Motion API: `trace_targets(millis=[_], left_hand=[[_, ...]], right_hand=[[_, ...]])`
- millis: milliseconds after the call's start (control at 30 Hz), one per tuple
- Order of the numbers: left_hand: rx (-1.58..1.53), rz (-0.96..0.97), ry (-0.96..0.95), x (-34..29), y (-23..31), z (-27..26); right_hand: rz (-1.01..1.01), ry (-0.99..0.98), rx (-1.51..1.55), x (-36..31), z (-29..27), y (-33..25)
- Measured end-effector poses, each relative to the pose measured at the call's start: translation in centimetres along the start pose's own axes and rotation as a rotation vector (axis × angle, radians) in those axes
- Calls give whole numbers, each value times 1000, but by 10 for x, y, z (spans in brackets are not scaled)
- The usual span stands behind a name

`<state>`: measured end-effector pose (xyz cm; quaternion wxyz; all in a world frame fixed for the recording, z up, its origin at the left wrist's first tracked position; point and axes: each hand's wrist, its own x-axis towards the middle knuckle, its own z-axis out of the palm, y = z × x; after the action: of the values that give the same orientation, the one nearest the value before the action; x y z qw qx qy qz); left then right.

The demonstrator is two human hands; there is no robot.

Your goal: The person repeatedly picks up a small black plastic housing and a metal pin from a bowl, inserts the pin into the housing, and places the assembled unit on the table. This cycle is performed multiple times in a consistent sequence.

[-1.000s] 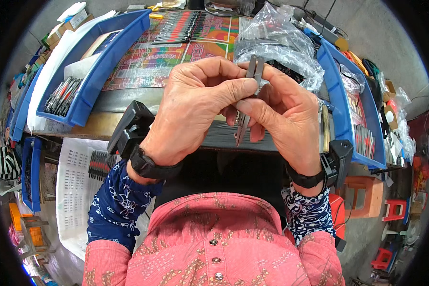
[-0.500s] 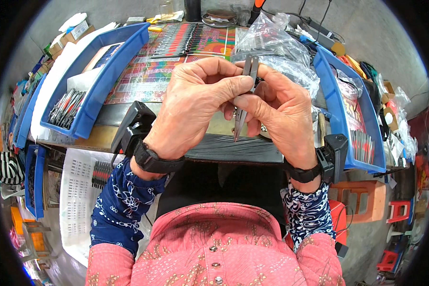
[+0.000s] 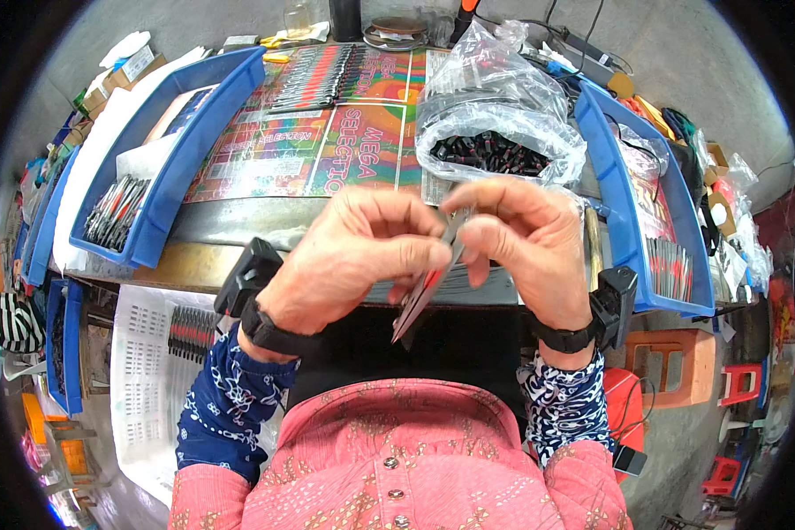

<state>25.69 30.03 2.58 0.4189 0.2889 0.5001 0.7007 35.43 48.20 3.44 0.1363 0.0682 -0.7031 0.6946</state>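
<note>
In front of my body, my left hand (image 3: pixel 349 252) pinches a slim two-pronged tool (image 3: pixel 415 305) between thumb and fingers. The tool looks like tweezers, grey with a little red, and its tapered tip slants down toward my lap. My right hand (image 3: pixel 530 243) is closed about the tool's upper end with curled thumb and fingers. Slight blur and the fingers hide most of that end. Just beyond my right hand, an opened clear plastic bag (image 3: pixel 561 163) holds many small black pieces (image 3: pixel 490 152) with touches of red.
Similar black and red tools (image 3: pixel 318 78) lie in rows on the colourful printed sheet (image 3: pixel 238 172). A blue bin (image 3: pixel 150 238) with tools stands left, another blue bin (image 3: pixel 623 212) right. A white basket (image 3: pixel 137 397) sits below left, an orange stool (image 3: pixel 693 371) below right.
Both hands have come down nearer my body with the tool, uncovering the bag's mouth and its black pieces. The tool now leans more, its tip toward the lower left.
</note>
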Motion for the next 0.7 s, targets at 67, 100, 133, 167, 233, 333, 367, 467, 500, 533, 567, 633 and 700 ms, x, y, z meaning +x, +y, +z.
trace_targets(millis=[67,100,133,167,233,333,367,467,500,533,567,633,700], left_hand=[[10,-56,-66,-6,-3,-3],[23,-75,-83,-8,-6,-3],[28,-48,-103,-10,-8,-3],[65,-68,-53,-12,-10,-2],[108,28,46,-14,-17,2],[294,213,192,-15,-28,14],[338,273,229,-13,-31,17],[352,298,313,-13,-37,22],[403,303,342,-12,-39,21],[457,305,373,-11,-40,21],[502,371,384,-9,-42,21],[599,491,411,-6,-44,21],[675,465,407,-10,-43,19]], right_hand=[[84,-74,42,-7,-2,0],[114,-113,45,-10,-2,-1],[129,-111,61,-12,-2,0],[123,-85,69,-14,0,3],[102,-41,85,-16,2,7],[39,50,62,-15,7,16],[36,61,68,-15,8,19],[6,95,92,-14,11,25],[1,102,81,-14,11,27],[-4,109,69,-14,12,28],[-9,116,58,-14,13,29],[-29,128,47,-13,14,31],[-35,155,27,-12,17,32]])
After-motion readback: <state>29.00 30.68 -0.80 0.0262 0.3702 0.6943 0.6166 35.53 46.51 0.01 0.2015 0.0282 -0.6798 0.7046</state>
